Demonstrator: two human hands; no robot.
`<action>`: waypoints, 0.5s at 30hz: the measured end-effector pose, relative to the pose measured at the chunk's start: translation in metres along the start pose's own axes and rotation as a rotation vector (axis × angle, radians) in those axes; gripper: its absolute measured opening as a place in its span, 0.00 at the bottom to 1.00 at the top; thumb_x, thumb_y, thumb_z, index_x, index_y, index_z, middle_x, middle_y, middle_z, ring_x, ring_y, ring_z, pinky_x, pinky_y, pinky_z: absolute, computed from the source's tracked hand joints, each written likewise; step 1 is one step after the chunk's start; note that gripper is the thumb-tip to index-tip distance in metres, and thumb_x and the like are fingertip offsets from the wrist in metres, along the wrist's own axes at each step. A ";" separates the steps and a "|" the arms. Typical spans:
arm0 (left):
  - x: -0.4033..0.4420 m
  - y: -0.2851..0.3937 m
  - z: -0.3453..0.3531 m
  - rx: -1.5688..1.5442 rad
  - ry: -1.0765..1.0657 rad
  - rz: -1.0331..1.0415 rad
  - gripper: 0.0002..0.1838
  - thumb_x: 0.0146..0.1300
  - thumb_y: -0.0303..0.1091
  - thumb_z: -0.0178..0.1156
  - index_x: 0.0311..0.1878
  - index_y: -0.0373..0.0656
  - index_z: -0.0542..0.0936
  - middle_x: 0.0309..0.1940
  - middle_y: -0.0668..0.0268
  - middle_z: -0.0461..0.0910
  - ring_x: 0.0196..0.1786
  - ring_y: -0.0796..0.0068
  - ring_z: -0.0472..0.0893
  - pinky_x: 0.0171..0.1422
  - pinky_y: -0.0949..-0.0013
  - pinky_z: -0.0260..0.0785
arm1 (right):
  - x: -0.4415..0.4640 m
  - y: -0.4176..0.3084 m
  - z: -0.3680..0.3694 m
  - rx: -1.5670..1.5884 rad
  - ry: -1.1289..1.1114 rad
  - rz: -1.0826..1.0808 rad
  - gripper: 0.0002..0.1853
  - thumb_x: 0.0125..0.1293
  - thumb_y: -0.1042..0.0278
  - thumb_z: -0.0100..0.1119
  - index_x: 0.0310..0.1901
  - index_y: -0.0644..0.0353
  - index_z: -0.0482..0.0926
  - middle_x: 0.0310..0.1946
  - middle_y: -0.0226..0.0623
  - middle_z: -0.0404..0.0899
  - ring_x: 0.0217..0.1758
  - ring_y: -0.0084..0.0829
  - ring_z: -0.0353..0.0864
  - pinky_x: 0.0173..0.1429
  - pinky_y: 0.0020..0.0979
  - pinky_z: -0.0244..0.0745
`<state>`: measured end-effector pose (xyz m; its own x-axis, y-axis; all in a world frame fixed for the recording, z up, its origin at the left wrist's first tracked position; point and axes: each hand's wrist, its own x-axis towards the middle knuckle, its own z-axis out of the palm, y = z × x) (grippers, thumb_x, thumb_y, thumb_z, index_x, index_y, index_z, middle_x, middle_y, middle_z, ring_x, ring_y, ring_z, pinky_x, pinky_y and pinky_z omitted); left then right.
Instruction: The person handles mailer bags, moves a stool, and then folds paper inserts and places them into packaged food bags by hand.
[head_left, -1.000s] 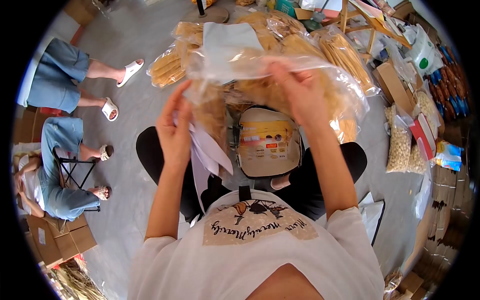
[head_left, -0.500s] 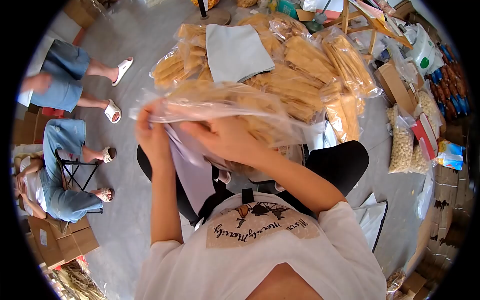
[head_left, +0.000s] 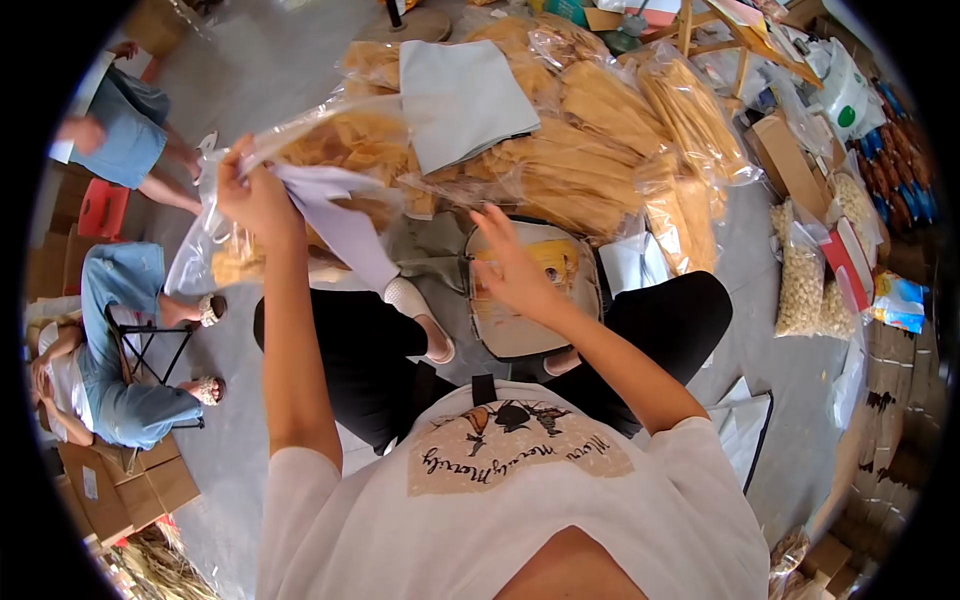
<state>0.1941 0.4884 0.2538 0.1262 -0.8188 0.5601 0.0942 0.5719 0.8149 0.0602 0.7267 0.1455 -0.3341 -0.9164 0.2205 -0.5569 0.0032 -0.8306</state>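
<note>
My left hand [head_left: 258, 200] is raised at the left, its fingers closed on the edge of a clear plastic bag [head_left: 345, 130]. Tan, flat strips show through that bag. Beside the same hand a pale lilac sheet [head_left: 340, 215], cloth or paper, hangs down toward my shoe. My right hand [head_left: 515, 265] holds nothing, its fingers apart above an open, light-coloured case [head_left: 510, 330] between my feet. A yellow printed item [head_left: 555, 262] lies inside the case. Ahead, a grey folded sheet [head_left: 465, 100] rests on bagged tan strips [head_left: 600, 150].
Two people are at the left, one standing and one on a folding stool [head_left: 150, 340]. A red stool [head_left: 103, 210] and cardboard boxes [head_left: 125, 480] are there too. Bags of pale pieces [head_left: 800, 285] and an open carton [head_left: 790, 165] stand at the right.
My left hand has swung left with the plastic bag, and the lilac sheet has shifted with it. My right hand has come away from the bag, moving right over the case.
</note>
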 end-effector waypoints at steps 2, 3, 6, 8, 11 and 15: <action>-0.028 -0.018 -0.005 0.153 -0.131 -0.112 0.06 0.56 0.24 0.55 0.36 0.36 0.78 0.25 0.66 0.76 0.25 0.81 0.71 0.29 0.79 0.64 | -0.011 0.049 -0.006 -0.188 0.033 0.183 0.28 0.55 0.71 0.54 0.60 0.62 0.61 0.62 0.52 0.57 0.63 0.49 0.59 0.63 0.37 0.58; -0.043 -0.031 -0.012 0.399 -0.280 -0.063 0.08 0.53 0.23 0.54 0.37 0.36 0.79 0.25 0.62 0.77 0.26 0.76 0.74 0.31 0.74 0.66 | -0.015 0.078 -0.013 -0.289 -0.016 0.232 0.24 0.54 0.70 0.56 0.55 0.63 0.67 0.57 0.53 0.63 0.59 0.48 0.65 0.60 0.36 0.62; -0.107 -0.078 -0.028 0.954 -0.751 0.033 0.12 0.47 0.22 0.52 0.36 0.38 0.79 0.29 0.53 0.78 0.34 0.57 0.79 0.39 0.59 0.70 | -0.011 0.111 -0.044 -0.442 -0.307 0.529 0.15 0.51 0.69 0.57 0.39 0.67 0.78 0.39 0.54 0.77 0.44 0.47 0.77 0.48 0.36 0.72; -0.145 -0.086 -0.023 1.191 -1.064 -0.070 0.09 0.48 0.25 0.52 0.34 0.39 0.79 0.32 0.50 0.78 0.38 0.50 0.78 0.42 0.54 0.70 | -0.020 0.137 -0.044 -0.446 -0.379 0.543 0.15 0.50 0.68 0.58 0.38 0.68 0.79 0.37 0.55 0.77 0.42 0.48 0.78 0.46 0.37 0.73; -0.178 -0.101 -0.018 1.208 -1.268 -0.023 0.05 0.49 0.27 0.53 0.29 0.40 0.77 0.31 0.51 0.79 0.37 0.52 0.79 0.41 0.55 0.71 | -0.047 0.198 -0.020 -0.512 -0.498 0.584 0.16 0.48 0.67 0.59 0.38 0.68 0.79 0.36 0.56 0.77 0.40 0.49 0.78 0.46 0.39 0.73; -0.187 -0.091 -0.006 1.108 -1.366 0.213 0.02 0.48 0.25 0.54 0.27 0.41 0.75 0.28 0.54 0.78 0.36 0.55 0.79 0.38 0.57 0.71 | -0.098 0.244 0.026 -0.480 -0.145 0.672 0.19 0.47 0.69 0.60 0.42 0.69 0.75 0.38 0.59 0.76 0.42 0.53 0.76 0.47 0.41 0.72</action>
<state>0.1680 0.5896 0.0744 -0.8442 -0.5270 -0.0980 -0.5353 0.8383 0.1033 -0.0231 0.8068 -0.0920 -0.6275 -0.7008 -0.3393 -0.5484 0.7071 -0.4464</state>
